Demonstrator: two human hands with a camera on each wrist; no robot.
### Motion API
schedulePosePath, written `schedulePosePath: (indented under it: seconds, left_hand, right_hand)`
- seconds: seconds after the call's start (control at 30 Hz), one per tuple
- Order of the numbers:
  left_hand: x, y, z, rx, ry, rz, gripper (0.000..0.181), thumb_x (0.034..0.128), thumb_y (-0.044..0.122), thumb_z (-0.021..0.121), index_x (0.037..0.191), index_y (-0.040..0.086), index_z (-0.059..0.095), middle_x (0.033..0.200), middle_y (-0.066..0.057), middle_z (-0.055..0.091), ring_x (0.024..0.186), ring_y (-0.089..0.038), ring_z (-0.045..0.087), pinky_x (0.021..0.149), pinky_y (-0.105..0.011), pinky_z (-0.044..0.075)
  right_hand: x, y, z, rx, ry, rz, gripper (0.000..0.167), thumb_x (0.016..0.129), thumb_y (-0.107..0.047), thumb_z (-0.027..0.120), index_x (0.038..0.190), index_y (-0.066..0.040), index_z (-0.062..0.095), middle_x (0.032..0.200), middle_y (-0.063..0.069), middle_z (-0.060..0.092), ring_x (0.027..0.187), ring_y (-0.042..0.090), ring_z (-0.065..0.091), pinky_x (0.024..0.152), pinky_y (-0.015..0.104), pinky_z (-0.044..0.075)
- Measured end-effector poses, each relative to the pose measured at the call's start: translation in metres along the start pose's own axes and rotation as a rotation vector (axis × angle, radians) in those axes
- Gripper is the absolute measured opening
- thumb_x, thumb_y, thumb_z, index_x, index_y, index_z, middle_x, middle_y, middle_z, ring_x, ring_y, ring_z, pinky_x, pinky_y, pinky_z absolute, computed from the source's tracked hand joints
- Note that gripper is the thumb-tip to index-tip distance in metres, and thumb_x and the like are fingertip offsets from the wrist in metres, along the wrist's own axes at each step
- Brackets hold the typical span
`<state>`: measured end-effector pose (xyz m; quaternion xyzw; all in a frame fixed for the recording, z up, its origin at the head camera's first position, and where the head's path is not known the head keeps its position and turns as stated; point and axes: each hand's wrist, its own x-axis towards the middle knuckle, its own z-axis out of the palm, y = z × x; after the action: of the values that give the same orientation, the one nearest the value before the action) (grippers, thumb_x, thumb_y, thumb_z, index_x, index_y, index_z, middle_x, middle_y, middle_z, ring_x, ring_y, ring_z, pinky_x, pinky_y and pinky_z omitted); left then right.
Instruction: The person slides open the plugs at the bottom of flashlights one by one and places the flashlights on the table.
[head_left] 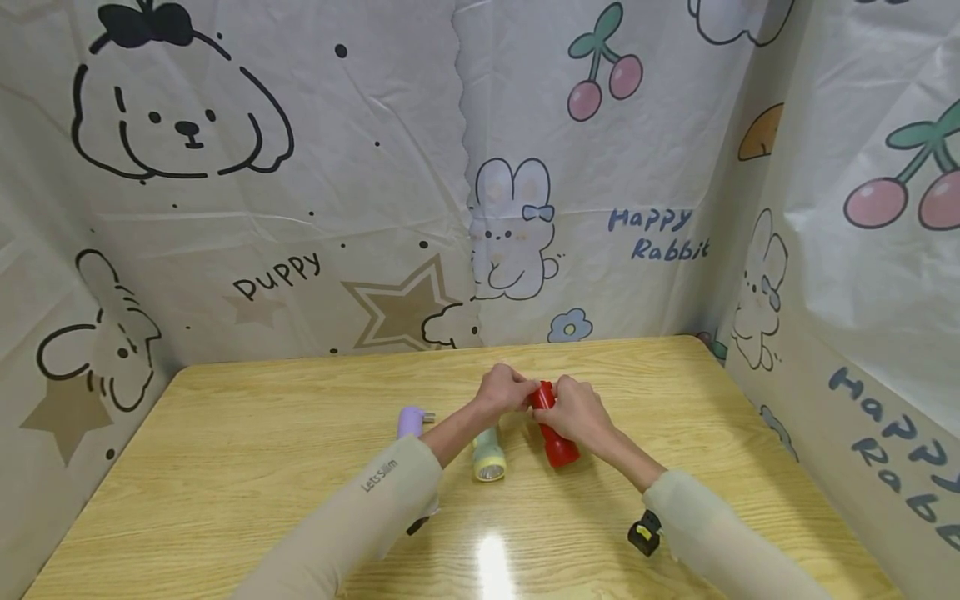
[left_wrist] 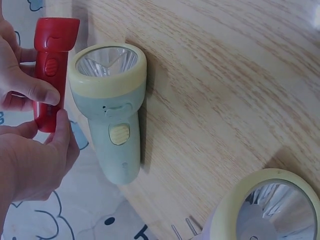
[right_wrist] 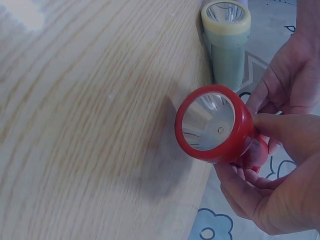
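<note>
Both hands hold a red flashlight (head_left: 562, 450), its lens end toward the person. At the tail end, my left hand (head_left: 506, 390) pinches it with thumb and fingertips. My right hand (head_left: 579, 410) grips the body; in the left wrist view its thumb lies below the red switch (left_wrist: 51, 67). The clear lens (right_wrist: 209, 121) faces the right wrist camera. Left of the red one lies a pale green flashlight (head_left: 490, 454) with a cream rim and switch. Farther left is a purple flashlight (head_left: 410, 422), partly behind the left forearm, with two metal prongs (head_left: 429, 417) sticking out.
The wooden table (head_left: 262, 450) carries all three flashlights. A printed cloth (head_left: 375, 167) with cartoon animals stands behind it and along both sides. Small black devices (head_left: 645, 533) are at the wrists.
</note>
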<state>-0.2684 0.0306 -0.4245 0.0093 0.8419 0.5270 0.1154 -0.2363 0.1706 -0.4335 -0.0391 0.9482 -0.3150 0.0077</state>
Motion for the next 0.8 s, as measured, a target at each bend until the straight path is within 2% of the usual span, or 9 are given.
schedulePosePath:
  seconds: [0.17,0.5,0.8]
  left_hand:
    - [0.0005,-0.0018,0.0009,-0.013,-0.010,0.011,0.020,0.0948,0.012,0.069,0.095,-0.007,0.076,0.084,-0.010,0.071,0.072,-0.017,0.068,0.063,-0.022,0.056]
    - [0.0033,-0.0043,0.0035,0.020,-0.033,-0.010,0.020,0.0939,0.013,0.070,0.099,-0.006,0.076,0.087,-0.010,0.071,0.073,-0.014,0.066,0.064,-0.020,0.054]
    - [0.0009,-0.0020,0.0026,0.006,-0.051,-0.025,0.020,0.0946,0.013,0.069,0.100,-0.006,0.076,0.093,-0.011,0.070,0.078,-0.017,0.067,0.067,-0.022,0.055]
  right_hand:
    - [0.0009,0.0011,0.0004,-0.012,-0.011,0.009,0.034,0.082,-0.017,0.082,0.090,0.000,0.054,0.072,0.009,0.057,0.057,0.018,0.059,0.050,0.027,0.055]
    - [0.0013,0.0048,0.0016,-0.030,-0.021,0.014,0.033,0.082,-0.017,0.083,0.088,0.000,0.054,0.070,0.008,0.056,0.056,0.017,0.059,0.049,0.026,0.054]
    - [0.0003,0.0048,0.0004,-0.013,-0.032,0.009,0.034,0.081,-0.017,0.083,0.089,0.001,0.055,0.071,0.009,0.057,0.056,0.018,0.059,0.048,0.026,0.054]
